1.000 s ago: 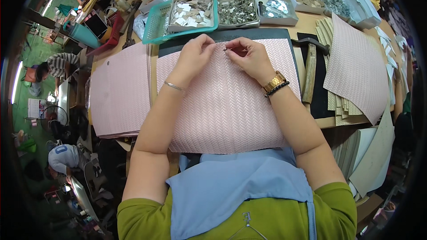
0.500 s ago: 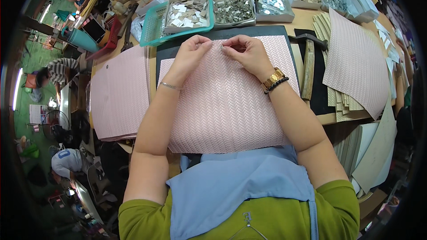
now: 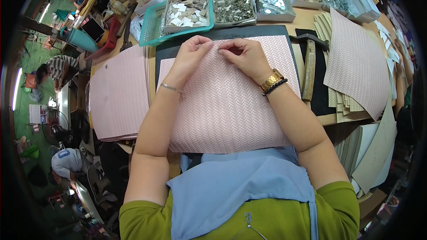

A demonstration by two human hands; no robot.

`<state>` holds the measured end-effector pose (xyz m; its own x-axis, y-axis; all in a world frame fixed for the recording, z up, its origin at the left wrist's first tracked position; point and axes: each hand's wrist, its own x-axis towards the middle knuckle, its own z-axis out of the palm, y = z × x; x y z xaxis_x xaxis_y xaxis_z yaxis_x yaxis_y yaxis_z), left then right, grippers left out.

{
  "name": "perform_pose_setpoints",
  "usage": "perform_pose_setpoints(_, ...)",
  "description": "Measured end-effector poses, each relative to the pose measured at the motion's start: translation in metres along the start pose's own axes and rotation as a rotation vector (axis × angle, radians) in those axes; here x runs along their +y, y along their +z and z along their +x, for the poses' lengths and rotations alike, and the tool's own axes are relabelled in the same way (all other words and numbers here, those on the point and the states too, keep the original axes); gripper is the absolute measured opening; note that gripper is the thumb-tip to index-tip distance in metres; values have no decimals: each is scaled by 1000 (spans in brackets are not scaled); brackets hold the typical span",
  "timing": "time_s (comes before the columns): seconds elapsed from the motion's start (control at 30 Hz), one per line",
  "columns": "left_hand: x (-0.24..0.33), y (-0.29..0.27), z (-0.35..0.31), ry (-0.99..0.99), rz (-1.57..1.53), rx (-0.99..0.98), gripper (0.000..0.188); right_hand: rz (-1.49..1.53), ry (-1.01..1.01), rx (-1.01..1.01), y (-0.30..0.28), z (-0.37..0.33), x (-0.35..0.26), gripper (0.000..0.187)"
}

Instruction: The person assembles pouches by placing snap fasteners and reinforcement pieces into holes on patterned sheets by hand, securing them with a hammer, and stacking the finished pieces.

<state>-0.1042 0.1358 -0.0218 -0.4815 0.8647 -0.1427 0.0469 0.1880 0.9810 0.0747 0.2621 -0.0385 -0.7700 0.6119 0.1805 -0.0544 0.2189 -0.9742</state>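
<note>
A pale pink sheet with a woven herringbone texture (image 3: 227, 106) lies before me on a dark board (image 3: 267, 31), its near edge reaching my lap. At its far edge my left hand (image 3: 191, 60) is closed, thumb and fingertips pinching the sheet. Just right of it, my right hand (image 3: 249, 60) is also closed in a pinch, close above the sheet. A small metal piece (image 3: 219, 49) shows at its fingertips, too tiny to make out fully. The fingertips of both hands almost meet.
Matching pink sheets (image 3: 120, 98) are stacked at left. A hammer (image 3: 308, 69) lies at right beside another pink sheet (image 3: 356, 62). Along the back stand a teal basket (image 3: 151, 24) with a box of small pale pieces, a box of metal fasteners (image 3: 233, 9) and other boxes.
My right hand has shifted slightly left, toward my left hand, and the small metal piece shows more clearly at its fingertips. My left hand stays in place.
</note>
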Motion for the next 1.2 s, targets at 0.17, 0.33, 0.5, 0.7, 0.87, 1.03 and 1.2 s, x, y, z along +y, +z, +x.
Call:
perform_pose_setpoints(0.17, -1, 4, -4, 45, 31, 41, 15, -168, -180, 43, 5, -3, -6, 17)
perform_pose_setpoints(0.33, 5, 12, -11, 133, 176, 103, 17, -290, -255, 41, 8, -3, -7, 13)
perform_pose_setpoints(0.5, 20, 21, -25, 224, 494, 144, 18, -300, -258, 30, 6, -4, -6, 16)
perform_pose_setpoints(0.7, 16, -1, -13, 37, 230, -22, 23, 38, 73, 12, -7, 7, 1, 22)
perform_pose_setpoints(0.87, 7, -7, -9, -46, -6, -83, 27, 126, 99, -7, -9, 6, 3, 23)
perform_pose_setpoints(1.03, 7, -6, -7, -65, -92, -66, 26, 97, 75, -29, -9, 6, 1, 24)
perform_pose_setpoints(1.2, 5, -5, -7, -52, -103, -60, 25, 77, 63, -53, -8, 4, 1, 24)
